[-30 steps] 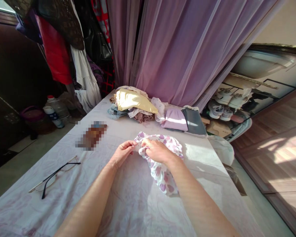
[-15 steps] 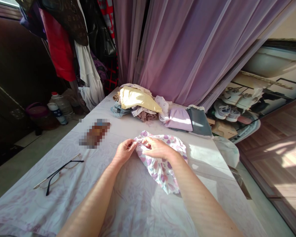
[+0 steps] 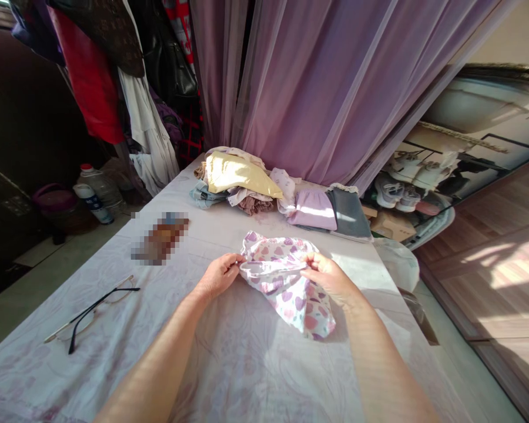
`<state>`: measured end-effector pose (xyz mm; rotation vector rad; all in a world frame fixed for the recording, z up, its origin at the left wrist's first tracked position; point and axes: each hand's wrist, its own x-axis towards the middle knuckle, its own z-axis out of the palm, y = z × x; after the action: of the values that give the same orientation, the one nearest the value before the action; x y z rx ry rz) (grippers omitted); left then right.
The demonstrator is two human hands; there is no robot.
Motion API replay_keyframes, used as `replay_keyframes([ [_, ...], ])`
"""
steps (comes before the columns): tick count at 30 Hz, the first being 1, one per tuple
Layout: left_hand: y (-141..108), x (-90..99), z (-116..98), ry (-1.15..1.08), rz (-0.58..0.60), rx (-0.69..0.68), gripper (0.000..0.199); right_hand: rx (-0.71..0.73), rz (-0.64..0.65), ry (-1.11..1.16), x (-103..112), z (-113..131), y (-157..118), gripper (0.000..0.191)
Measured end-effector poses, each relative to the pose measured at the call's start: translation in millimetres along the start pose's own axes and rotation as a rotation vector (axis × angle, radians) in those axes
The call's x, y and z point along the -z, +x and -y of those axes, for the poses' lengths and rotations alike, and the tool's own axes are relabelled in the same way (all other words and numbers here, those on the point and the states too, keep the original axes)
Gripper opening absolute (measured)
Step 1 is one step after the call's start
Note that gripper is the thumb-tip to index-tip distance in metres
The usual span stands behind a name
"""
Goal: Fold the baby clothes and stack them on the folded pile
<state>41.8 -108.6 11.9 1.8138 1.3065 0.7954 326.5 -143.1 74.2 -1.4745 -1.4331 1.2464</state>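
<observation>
A small white garment point(image 3: 286, 288) with a purple and pink heart-like print lies across the middle of the bed, its banded edge stretched between my hands. My left hand point(image 3: 223, 273) pinches the left end of that edge between thumb and fingers. At the other end, my right hand point(image 3: 328, 273) grips the band, thumb below and fingers above. The lower part of the cloth hangs toward me in soft folds, its tip resting on the sheet. Whether it is shorts or another garment I cannot tell.
Behind it are a heap of clothes point(image 3: 242, 176), a folded lilac garment point(image 3: 312, 210) and a folded grey one point(image 3: 350, 212). Eyeglasses point(image 3: 90, 311) and a blurred-out object point(image 3: 161, 238) lie on the left. A purple curtain point(image 3: 312, 88) closes off the back; shoes point(image 3: 397, 194) stand on a rack at right.
My right hand has moved right along the garment's edge, away from my left hand, and the band is now drawn out between them. The view has shifted slightly to the right.
</observation>
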Motion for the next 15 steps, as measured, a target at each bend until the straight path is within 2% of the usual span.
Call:
replay_keyframes([
  [3,-3,0.4,-6,-0.005,0.043,-0.017,0.041,0.016,-0.073,0.057,-6,16,9,0.035],
  [5,-6,4.9,-9,-0.067,0.086,-0.017,0.047,0.051,-0.08,0.023,-11,29,21,0.039],
  [8,-10,15.2,-10,-0.215,0.171,0.025,0.055,0.147,-0.038,-0.063,-22,46,52,0.033],
  [11,-13,20.3,-8,-0.37,0.283,0.055,0.07,0.207,0.027,-0.167,-38,50,92,0.026],
  [13,-12,17.3,-5,-0.381,0.247,0.084,0.076,0.174,0.067,-0.32,-52,46,117,0.03],
  [15,-10,10.3,-3,-0.28,0.099,0.125,0.07,0.135,0.097,-0.468,-65,41,137,0.037],
])
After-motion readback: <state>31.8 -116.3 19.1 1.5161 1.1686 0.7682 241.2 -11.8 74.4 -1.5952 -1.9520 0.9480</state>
